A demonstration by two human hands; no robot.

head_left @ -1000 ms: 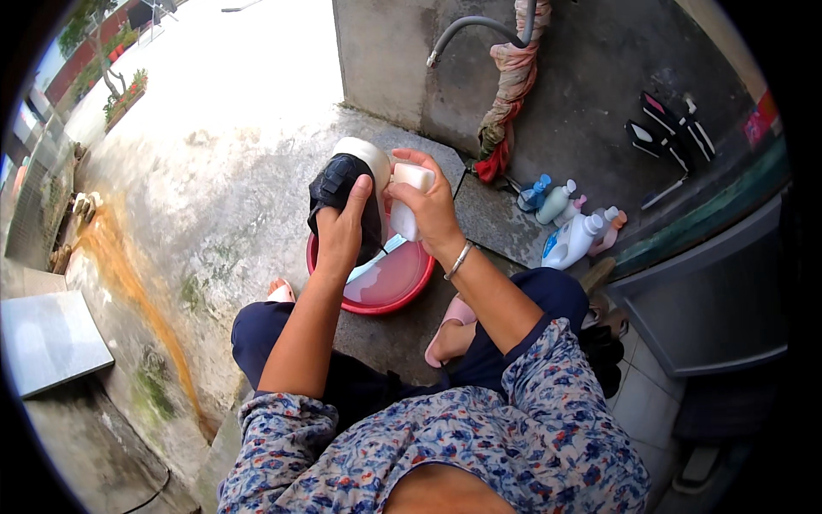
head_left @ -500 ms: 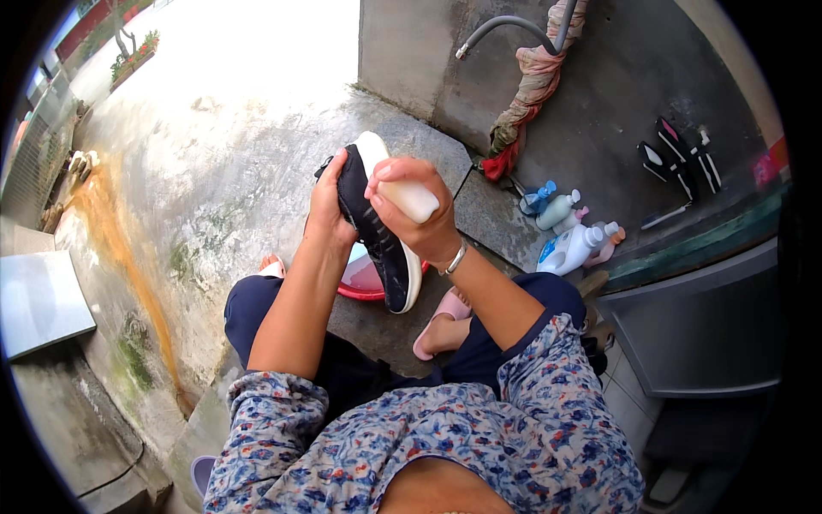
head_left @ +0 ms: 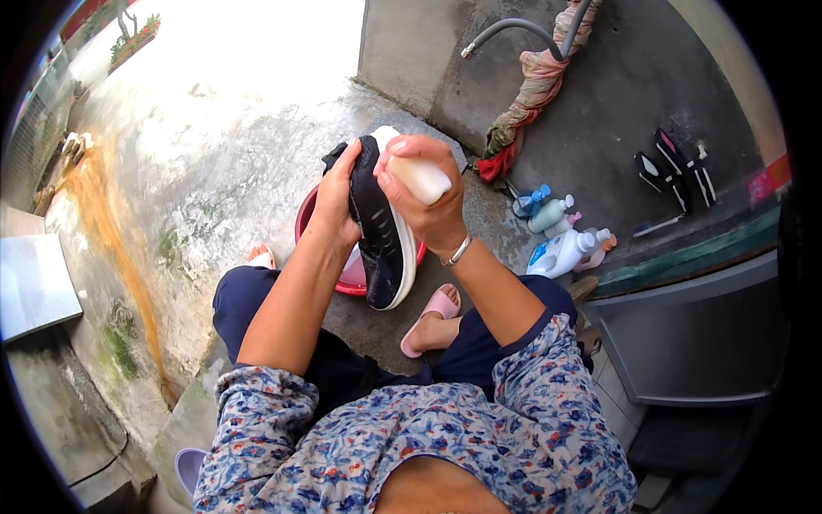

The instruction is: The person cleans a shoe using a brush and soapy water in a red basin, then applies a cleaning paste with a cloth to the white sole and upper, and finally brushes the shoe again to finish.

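My left hand (head_left: 337, 204) is closed round a dark sneaker (head_left: 378, 244) with a white sole, its thumb up along the upper. The shoe is held upright on its long side, with the sole edge turned to the right. In my right hand (head_left: 435, 221) is a smooth white block (head_left: 425, 180), shaped like the back of a brush, pressed against the sole near the shoe's upper end. Its underside is hidden by my fingers and the shoe. Below the shoe stands a red basin (head_left: 301, 224), mostly covered by it, with pale liquid showing inside.
Several bottles (head_left: 556, 250) stand by the wall at the right. Black and white brush-like items (head_left: 676, 176) lie beyond them. A twisted cloth (head_left: 535, 86) and grey hose (head_left: 514, 24) hang at the back. My foot in a pink slipper (head_left: 428, 323) is beside the basin.
The shoe has tilted more upright, and both hands have shifted slightly to the right with it. The white block has moved a little along the sole. More of the basin shows on the left.
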